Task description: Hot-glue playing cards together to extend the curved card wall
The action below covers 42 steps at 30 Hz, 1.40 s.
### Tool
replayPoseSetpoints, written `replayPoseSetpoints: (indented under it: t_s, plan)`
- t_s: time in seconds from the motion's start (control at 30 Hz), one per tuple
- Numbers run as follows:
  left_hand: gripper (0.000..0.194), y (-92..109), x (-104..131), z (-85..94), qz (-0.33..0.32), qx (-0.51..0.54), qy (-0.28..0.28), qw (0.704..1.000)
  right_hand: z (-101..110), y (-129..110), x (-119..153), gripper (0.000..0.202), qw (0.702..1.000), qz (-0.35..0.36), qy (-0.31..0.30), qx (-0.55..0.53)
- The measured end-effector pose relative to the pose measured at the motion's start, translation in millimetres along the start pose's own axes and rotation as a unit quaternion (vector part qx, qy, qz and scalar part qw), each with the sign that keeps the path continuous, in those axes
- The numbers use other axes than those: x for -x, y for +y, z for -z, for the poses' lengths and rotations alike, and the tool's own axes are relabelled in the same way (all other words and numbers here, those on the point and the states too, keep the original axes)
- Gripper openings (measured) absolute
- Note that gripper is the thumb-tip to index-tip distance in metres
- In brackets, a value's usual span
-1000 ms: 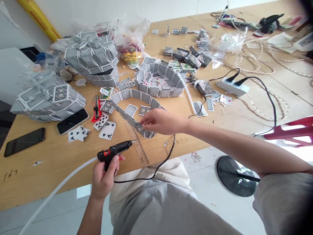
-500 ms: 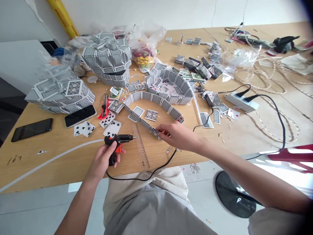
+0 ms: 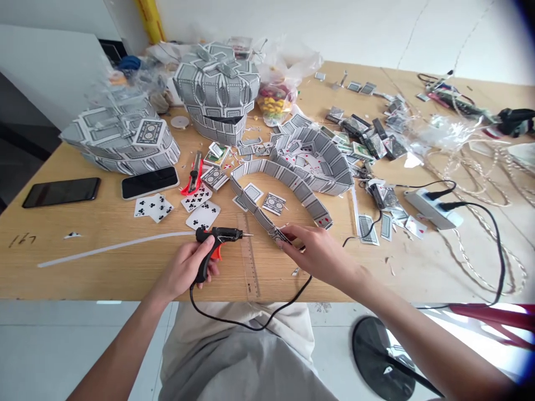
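My left hand [image 3: 190,264] is wrapped round the handle of a black and orange hot glue gun [image 3: 219,236], its nozzle pointing right. A white glue stick [image 3: 117,245] trails from the gun's back end over the table. My right hand [image 3: 315,250] pinches the near end of a curved strip of folded playing cards [image 3: 288,174], which stands on edge in an open loop. Inside the loop lie loose cards [image 3: 274,204]. A clear ruler [image 3: 251,262] rests between the gun and my right hand.
Behind stand a card-built bowl [image 3: 313,161] and two lidded card boxes [image 3: 217,83] [image 3: 121,136]. Left are two phones [image 3: 62,192] [image 3: 150,182], a red utility knife [image 3: 194,175] and loose cards [image 3: 203,215]. A power strip [image 3: 434,209] with cords and rope [image 3: 493,172] lies right.
The camera view has shifted, so the table contents appear further right. Both hands keep their holds on the glue gun and the card strip.
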<state>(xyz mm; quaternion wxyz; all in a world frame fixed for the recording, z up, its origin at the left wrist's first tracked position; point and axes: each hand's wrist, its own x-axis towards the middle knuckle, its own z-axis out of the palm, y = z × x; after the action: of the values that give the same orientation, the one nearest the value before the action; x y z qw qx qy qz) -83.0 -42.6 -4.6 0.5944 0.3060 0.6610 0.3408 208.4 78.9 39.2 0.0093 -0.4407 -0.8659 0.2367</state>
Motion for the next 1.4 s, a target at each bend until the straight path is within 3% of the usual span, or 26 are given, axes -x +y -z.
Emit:
replayPoseSetpoints:
  t_s: [0.17,0.37,0.5,0.63,0.83,1.1,1.4]
  plan:
    - [0.072,-5.3,2.5,3.6,-0.014,-0.049,0.006,0.999,-4.5,-7.2,-2.9,0.025,0.998,0.009,-0.002,0.062]
    - [0.07,-0.6,5.7,2.3,-0.055,-0.117,0.02,0.991,-9.7,-9.9,-2.1,0.021,0.998,0.012,0.009,0.065]
    - [0.071,2.7,5.6,4.7,-0.05,-0.176,0.02,0.983,-13.4,-5.9,1.5,0.023,0.995,0.038,0.051,0.071]
    - [0.068,7.2,6.3,11.6,-0.069,-0.279,0.027,0.957,-8.6,5.5,4.1,0.025,0.987,0.051,0.15,0.01]
    - [0.068,13.2,8.4,14.3,-0.078,-0.383,0.045,0.919,5.6,28.7,5.4,0.022,0.959,0.004,0.281,-0.05]
    - [0.065,18.8,4.7,9.2,-0.049,-0.483,0.068,0.871,5.5,51.8,1.2,0.033,0.948,-0.061,0.305,-0.066]
    - [0.061,22.2,2.7,5.9,-0.045,-0.559,0.086,0.823,8.9,80.7,-9.1,0.021,0.911,-0.111,0.367,-0.153]
